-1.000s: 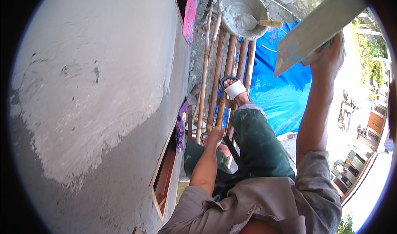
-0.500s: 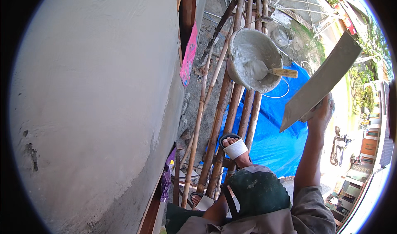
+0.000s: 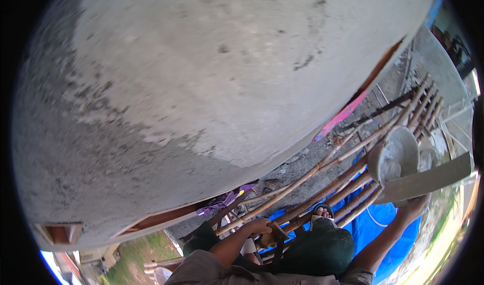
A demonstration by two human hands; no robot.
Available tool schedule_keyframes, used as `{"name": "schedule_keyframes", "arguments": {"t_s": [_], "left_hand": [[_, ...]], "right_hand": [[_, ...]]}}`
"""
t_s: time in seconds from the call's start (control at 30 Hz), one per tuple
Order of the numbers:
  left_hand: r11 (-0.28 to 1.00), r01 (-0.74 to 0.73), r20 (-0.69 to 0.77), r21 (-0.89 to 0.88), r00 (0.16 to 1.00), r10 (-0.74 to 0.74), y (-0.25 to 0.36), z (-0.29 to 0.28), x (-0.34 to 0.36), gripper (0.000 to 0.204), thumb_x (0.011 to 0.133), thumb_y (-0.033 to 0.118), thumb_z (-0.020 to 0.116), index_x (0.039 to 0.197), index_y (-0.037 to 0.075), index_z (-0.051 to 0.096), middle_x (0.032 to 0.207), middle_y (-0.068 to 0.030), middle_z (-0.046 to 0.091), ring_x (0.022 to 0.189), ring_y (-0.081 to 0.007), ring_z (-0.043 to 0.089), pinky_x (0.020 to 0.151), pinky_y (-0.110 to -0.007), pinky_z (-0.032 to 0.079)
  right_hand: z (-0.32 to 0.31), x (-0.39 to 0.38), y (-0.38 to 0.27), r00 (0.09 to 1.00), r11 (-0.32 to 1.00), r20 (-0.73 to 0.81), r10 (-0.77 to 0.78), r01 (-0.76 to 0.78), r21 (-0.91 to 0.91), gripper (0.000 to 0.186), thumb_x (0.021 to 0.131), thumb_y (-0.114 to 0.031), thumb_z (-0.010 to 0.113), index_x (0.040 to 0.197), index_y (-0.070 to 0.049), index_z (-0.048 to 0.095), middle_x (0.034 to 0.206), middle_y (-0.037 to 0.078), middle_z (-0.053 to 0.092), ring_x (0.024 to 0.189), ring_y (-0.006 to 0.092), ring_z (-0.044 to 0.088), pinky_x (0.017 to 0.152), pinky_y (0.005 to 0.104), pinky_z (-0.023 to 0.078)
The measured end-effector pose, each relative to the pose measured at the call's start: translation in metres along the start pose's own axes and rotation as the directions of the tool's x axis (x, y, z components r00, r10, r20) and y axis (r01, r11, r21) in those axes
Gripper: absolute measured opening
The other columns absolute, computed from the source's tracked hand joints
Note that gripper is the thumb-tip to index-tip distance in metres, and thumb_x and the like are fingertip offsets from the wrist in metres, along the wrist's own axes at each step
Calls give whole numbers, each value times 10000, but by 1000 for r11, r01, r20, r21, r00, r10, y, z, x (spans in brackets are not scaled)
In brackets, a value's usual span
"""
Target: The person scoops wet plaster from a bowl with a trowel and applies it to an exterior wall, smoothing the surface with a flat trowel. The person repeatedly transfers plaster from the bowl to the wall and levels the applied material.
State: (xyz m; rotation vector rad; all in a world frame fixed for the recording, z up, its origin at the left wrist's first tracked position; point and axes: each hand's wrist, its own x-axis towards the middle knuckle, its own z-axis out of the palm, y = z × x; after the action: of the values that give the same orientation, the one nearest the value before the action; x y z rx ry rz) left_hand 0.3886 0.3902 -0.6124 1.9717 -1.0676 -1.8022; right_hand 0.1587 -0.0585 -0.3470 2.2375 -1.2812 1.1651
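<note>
My right hand (image 3: 414,207) grips a long, flat grey plastering float (image 3: 428,179) from beneath, out at the right. The float passes in front of a round basin (image 3: 377,159) of wet grey mortar, hiding part of it. Low in the middle, my left hand (image 3: 259,226) is held near my lap with its fingers curled. A small tan-brown object (image 3: 275,231) is close to its fingertips; whether the hand holds it is unclear. The wall (image 3: 217,83) fills the upper left, smooth pale plaster beside a darker, rougher area.
Bamboo poles (image 3: 353,184) form a scaffold under my sandalled foot (image 3: 323,212). A blue tarp (image 3: 360,234) lies below. Pink sheeting (image 3: 342,117) and purple plastic (image 3: 222,202) hang at the wall's lower edge. A small framed opening (image 3: 59,233) is at lower left.
The view has swung left, so the wall fills more of it and the basin sits further right. My left hand has come into sight. The float stays in my right hand.
</note>
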Motion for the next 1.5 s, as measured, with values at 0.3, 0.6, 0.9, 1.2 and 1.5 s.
{"name": "schedule_keyframes", "arguments": {"t_s": [0.3,0.6,0.9,1.2,1.5], "left_hand": [[952,-304,-783,38,583,217,129,-94,-257,269,768,175,623,948,-16,565,1194,-223,527,1053,-337,571,818,-409,478],[954,-183,-537,236,-843,-29,107,26,-542,354,848,178,675,1129,-22,597,1070,-96,649,979,-196,622,905,-359,481],[994,79,-349,79,-932,102,-3,-73,-670,243,904,122,616,1109,-8,596,1032,-71,641,980,-121,577,871,-283,450],[729,395,-261,-559,-918,297,-68,-88,-702,293,854,247,660,1035,17,659,1254,-205,551,945,-309,643,876,-357,479],[950,70,-449,-304,-890,-78,-64,-63,-711,386,866,273,608,1128,-9,621,1247,-182,574,1074,-279,603,945,-354,429]], "right_hand": [[98,14,-126,902,650,412,129,-391,652,356,918,-277,505,1158,-22,567,1049,144,599,924,261,599,753,376,474],[132,31,-171,850,633,525,51,-434,641,406,909,-314,506,1192,-27,553,1084,146,597,948,262,599,780,382,473],[124,41,-177,833,643,548,77,-461,612,457,901,-351,506,1227,-31,539,1119,148,594,972,263,600,808,388,471],[122,54,-157,816,660,566,120,-491,569,509,893,-387,507,1261,-36,525,1155,150,591,995,264,600,835,395,470],[101,51,-128,803,660,576,154,-517,545,562,884,-424,507,1296,-41,511,1190,152,589,1019,265,600,863,401,468]]}}
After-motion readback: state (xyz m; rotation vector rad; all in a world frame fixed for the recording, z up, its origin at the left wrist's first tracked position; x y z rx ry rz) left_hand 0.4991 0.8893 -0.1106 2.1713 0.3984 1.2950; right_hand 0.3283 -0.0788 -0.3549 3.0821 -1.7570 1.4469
